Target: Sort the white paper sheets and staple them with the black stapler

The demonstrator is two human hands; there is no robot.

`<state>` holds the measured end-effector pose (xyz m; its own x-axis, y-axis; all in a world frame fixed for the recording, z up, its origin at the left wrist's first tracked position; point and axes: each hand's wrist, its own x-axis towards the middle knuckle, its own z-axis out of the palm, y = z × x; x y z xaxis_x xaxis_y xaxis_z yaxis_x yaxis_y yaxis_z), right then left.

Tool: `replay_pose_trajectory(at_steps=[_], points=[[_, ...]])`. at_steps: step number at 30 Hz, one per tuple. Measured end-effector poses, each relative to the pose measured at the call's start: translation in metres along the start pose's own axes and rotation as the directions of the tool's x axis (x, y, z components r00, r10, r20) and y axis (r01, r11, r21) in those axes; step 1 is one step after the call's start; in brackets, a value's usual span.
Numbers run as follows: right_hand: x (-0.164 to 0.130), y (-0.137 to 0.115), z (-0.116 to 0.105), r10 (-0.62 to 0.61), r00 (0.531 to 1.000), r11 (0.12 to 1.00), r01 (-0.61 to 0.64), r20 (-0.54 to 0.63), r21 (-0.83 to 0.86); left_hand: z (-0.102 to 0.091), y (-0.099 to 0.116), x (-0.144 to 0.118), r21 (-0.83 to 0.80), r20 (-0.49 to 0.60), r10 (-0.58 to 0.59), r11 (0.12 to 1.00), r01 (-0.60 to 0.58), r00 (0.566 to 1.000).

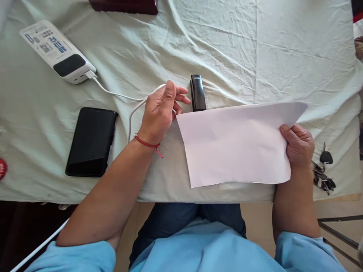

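My right hand (300, 145) grips the right edge of a white sheet of paper (238, 147), thumb on top. The sheet is tilted and slightly curled at its far right corner. Beyond its far edge lies a black stapler (198, 92), whose near end is hidden by the paper. My left hand (164, 107) is beside the paper's left corner with its fingers apart, pointing toward the stapler. Nothing shows in its grasp. A white cable (119, 93) passes behind this hand and wrist.
A white power bank (58, 51), with the cable plugged in, lies at the far left. Nearer is a black phone (91, 141). Several keys (323, 175) rest at the right by the table's front edge. A dark red object (124, 5) sits at the back. Pale green cloth (227, 45) covers the table.
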<state>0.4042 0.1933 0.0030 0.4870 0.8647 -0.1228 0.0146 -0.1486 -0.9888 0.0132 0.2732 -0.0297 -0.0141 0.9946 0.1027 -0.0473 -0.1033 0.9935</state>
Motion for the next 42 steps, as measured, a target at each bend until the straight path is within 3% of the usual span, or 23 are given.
replay_pose_trajectory(at_steps=[3, 8, 14, 18, 23, 30, 36, 42], points=[[0.002, 0.002, -0.001, -0.016, 1.000, 1.000, 0.017, -0.016, 0.013, -0.005, 0.005, -0.007, -0.021, 0.103, -0.087, 0.996, 0.090, 0.991], [0.007, 0.009, -0.002, -0.102, 0.994, 0.995, 0.102, -0.038, -0.008, -0.013, 0.005, -0.011, 0.051, 0.269, -0.106, 0.994, 0.096, 0.957], [0.010, 0.019, -0.009, -0.059, 0.998, 0.998, 0.060, 0.028, -0.028, -0.013, 0.000, -0.006, 0.050, 0.227, -0.016, 0.999, 0.005, 0.974], [0.012, 0.022, -0.002, -0.099, 0.994, 0.995, 0.098, -0.051, -0.032, -0.011, -0.002, -0.006, 0.064, 0.235, 0.021, 0.997, -0.037, 0.972], [0.014, 0.022, 0.010, -0.181, 0.972, 0.981, 0.190, -0.152, 0.045, -0.011, -0.003, -0.008, 0.005, 0.345, -0.014, 1.000, 0.013, 0.939], [0.012, 0.023, 0.014, -0.243, 0.962, 0.970, 0.243, -0.123, -0.018, -0.012, 0.005, -0.007, 0.095, 0.321, 0.016, 0.994, -0.049, 0.947], [0.015, 0.024, 0.015, -0.250, 0.956, 0.967, 0.256, -0.156, 0.017, -0.010, 0.003, -0.007, 0.062, 0.405, -0.043, 0.998, 0.020, 0.913], [0.014, 0.024, 0.017, -0.254, 0.955, 0.965, 0.260, -0.154, 0.021, -0.010, 0.007, -0.006, 0.150, 0.366, 0.006, 0.987, -0.066, 0.931]])
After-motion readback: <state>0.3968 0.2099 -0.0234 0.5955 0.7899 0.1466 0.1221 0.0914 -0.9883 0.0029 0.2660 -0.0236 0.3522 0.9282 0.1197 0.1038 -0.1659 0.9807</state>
